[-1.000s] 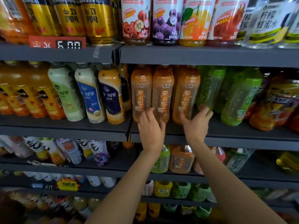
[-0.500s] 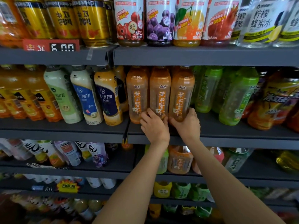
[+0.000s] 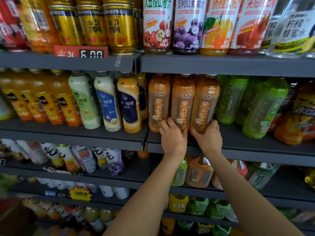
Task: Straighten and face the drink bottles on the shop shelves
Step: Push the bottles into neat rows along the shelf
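Observation:
Three orange tea bottles stand side by side at the front of the middle shelf (image 3: 255,149), labels facing me. My left hand (image 3: 173,136) grips the base of the middle orange bottle (image 3: 182,99), its fingers reaching between that one and the left orange bottle (image 3: 158,101). My right hand (image 3: 208,136) curls round the foot of the right orange bottle (image 3: 205,101). The bottoms of the middle and right bottles are hidden by my hands.
Green tea bottles (image 3: 264,106) lean at an angle to the right of the orange ones. Milk tea bottles (image 3: 106,101) stand to the left. Juice bottles (image 3: 187,24) and gold cans (image 3: 119,26) fill the shelf above. Lower shelves hold more drinks.
Both hands closed in from spread positions onto the bases of the orange bottles. The three bottles now stand tight together with labels forward. The view drew nearer to the shelf.

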